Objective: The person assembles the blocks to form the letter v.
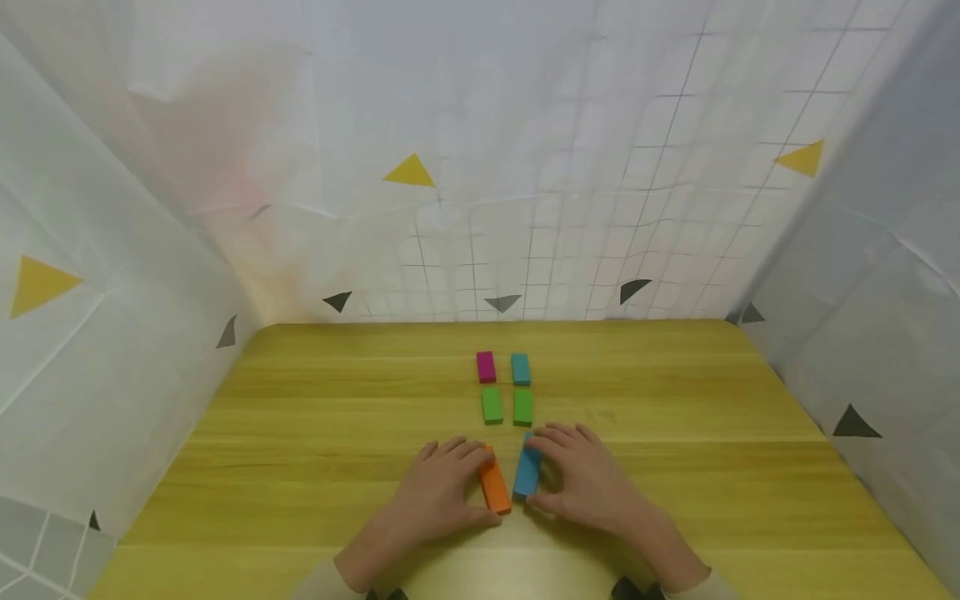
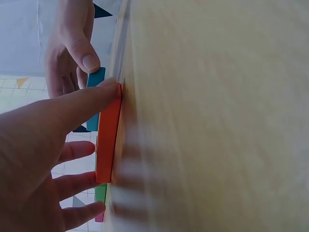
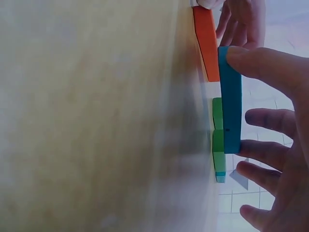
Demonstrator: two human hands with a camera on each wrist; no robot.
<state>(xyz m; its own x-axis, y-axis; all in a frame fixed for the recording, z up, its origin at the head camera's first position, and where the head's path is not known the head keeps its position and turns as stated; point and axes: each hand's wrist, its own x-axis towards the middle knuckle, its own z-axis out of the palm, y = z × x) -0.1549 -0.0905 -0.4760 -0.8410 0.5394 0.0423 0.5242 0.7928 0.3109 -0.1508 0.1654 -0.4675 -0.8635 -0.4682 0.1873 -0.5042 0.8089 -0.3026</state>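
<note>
An orange block lies between the thumb and fingers of my left hand, which pinches it by its two ends. Beside it, my right hand pinches a blue block the same way, thumb at the near end and a fingertip at the far end. The two long blocks lean slightly apart at their far ends, with a narrow gap between them. In the right wrist view the blue block shows its long side, thumb pressed on one end. The left thumb rests on the end of the orange block.
Beyond the hands, a left green block and a right green block lie side by side. Farther back are a magenta block and a teal block. White sheeting surrounds the wooden table at back and sides.
</note>
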